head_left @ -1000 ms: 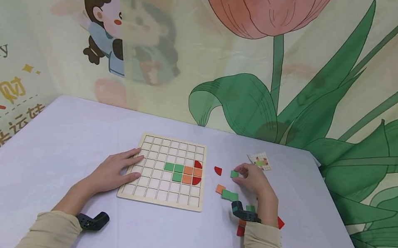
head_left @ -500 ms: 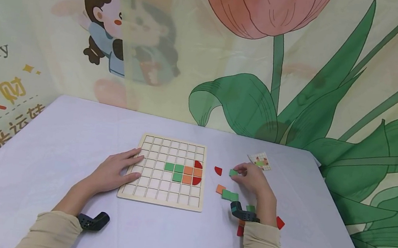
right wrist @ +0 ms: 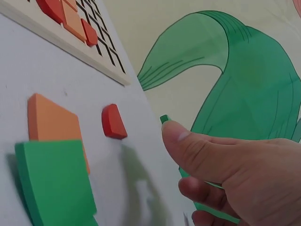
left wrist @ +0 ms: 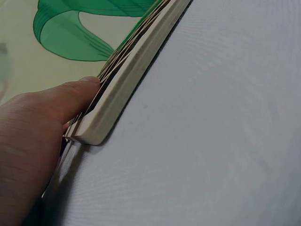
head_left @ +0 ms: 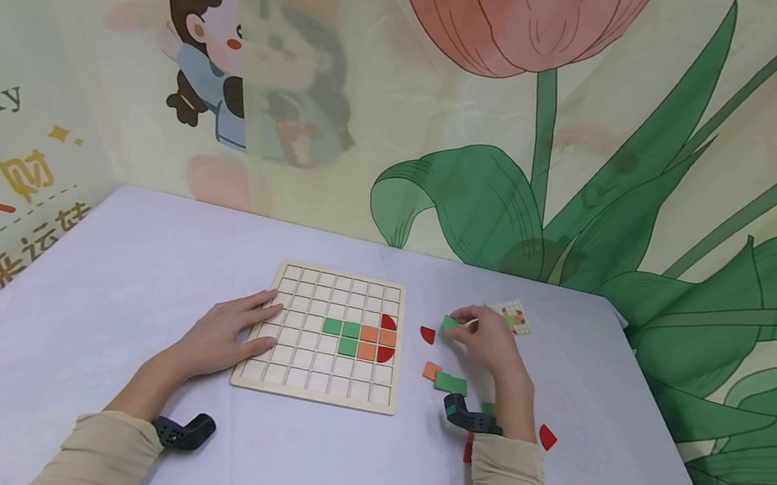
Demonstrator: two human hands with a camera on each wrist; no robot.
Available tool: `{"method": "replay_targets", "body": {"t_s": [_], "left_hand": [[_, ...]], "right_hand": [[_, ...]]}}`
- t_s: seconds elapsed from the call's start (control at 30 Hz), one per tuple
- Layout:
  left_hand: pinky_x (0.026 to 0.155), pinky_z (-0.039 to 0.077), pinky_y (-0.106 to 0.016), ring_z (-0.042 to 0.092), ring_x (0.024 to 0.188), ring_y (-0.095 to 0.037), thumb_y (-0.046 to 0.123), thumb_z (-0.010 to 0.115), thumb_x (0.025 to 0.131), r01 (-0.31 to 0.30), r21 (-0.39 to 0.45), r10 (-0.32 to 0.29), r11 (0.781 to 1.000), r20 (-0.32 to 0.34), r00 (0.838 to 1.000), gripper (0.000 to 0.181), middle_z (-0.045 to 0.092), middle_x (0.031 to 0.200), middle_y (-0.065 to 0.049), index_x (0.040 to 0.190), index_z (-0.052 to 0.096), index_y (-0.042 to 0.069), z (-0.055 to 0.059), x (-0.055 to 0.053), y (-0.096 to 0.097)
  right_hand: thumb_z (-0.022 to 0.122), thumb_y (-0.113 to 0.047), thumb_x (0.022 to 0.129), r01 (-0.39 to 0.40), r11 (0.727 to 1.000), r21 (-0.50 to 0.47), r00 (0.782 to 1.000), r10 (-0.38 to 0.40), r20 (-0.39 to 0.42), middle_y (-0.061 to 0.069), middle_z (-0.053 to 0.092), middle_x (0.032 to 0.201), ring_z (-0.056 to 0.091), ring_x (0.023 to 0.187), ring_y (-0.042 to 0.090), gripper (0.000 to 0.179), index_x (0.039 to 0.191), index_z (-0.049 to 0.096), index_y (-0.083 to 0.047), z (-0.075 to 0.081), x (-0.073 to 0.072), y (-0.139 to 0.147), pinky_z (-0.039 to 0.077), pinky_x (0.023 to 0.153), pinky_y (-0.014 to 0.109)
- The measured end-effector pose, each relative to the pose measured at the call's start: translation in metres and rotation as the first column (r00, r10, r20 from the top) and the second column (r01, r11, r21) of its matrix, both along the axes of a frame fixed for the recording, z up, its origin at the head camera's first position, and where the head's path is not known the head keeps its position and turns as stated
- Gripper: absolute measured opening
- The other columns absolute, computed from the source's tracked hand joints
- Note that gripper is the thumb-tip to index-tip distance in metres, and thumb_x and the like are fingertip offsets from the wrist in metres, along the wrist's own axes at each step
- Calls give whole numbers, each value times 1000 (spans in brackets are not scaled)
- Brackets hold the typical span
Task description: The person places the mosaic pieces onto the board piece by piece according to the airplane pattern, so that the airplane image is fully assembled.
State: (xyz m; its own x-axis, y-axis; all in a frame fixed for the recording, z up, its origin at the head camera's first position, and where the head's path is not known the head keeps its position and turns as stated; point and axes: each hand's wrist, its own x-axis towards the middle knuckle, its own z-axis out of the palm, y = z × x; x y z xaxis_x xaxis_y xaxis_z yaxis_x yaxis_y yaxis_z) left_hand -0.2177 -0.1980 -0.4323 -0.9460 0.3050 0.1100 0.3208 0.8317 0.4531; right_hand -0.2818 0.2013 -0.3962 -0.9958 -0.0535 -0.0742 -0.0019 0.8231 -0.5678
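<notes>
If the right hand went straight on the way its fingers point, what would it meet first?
Probably the loose red quarter-circle tile, which lies between the right hand and the wooden grid board. The hand looks raised, so it might pass above that tile; depth is unclear.

From above, the head camera looks forward and down, far enough back to take in the desk [head_left: 301, 460] and printed backdrop [head_left: 391, 112]. The left wrist camera, close, low and tilted, faces past the left hand [head_left: 223, 334] along the edge of a wooden grid board [head_left: 312, 399]. The right wrist camera, also close, looks past the right hand [head_left: 491, 345] toward the board's corner. All three share the board and the backdrop's curled green leaf [head_left: 471, 196].
</notes>
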Motion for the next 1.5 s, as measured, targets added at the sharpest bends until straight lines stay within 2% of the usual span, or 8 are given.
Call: {"method": "replay_targets", "body": {"t_s": [0.33,0.5,0.87,1.2,1.5], "left_hand": [[108,29,-60,34,138,-40,43,60,90,1,-1,-1,1000,-4,1000,61,35,153,-12,140,48,11,0,0,0],[109,28,-60,34,138,-40,43,60,90,-2,3,2,1000,0,1000,61,34,153,-12,140,48,11,0,0,0],[108,29,-60,34,137,-40,44,59,90,2,4,-2,1000,-5,1000,61,35,153,-11,140,48,12,-2,-1,0],[108,30,-60,35,137,-40,43,60,90,-5,6,5,1000,-1,1000,60,35,153,-11,140,49,12,-2,-1,-1],[108,30,-60,35,137,-40,43,60,90,-5,5,5,1000,-3,1000,59,35,153,-11,140,49,12,-3,-1,-1]], "right_hand": [[77,-24,80,5,1000,11,1000,-4,-28,5,64,105,53,90,21,30,108,70,-13,3,-2,-19,48,68,25],[77,-26,80,-9,999,40,998,12,-60,3,65,102,54,88,20,29,106,71,-14,4,-2,-26,47,66,25],[75,-27,82,-58,997,43,996,61,-66,4,64,105,54,88,20,30,108,70,-15,6,-1,-39,49,69,25],[78,-26,80,-76,997,31,994,79,-77,4,64,105,54,87,20,30,108,71,-16,15,3,-50,49,63,23],[78,-26,79,-106,994,38,986,110,-129,4,65,104,54,85,18,31,108,71,-15,20,8,-59,48,59,21]]}}
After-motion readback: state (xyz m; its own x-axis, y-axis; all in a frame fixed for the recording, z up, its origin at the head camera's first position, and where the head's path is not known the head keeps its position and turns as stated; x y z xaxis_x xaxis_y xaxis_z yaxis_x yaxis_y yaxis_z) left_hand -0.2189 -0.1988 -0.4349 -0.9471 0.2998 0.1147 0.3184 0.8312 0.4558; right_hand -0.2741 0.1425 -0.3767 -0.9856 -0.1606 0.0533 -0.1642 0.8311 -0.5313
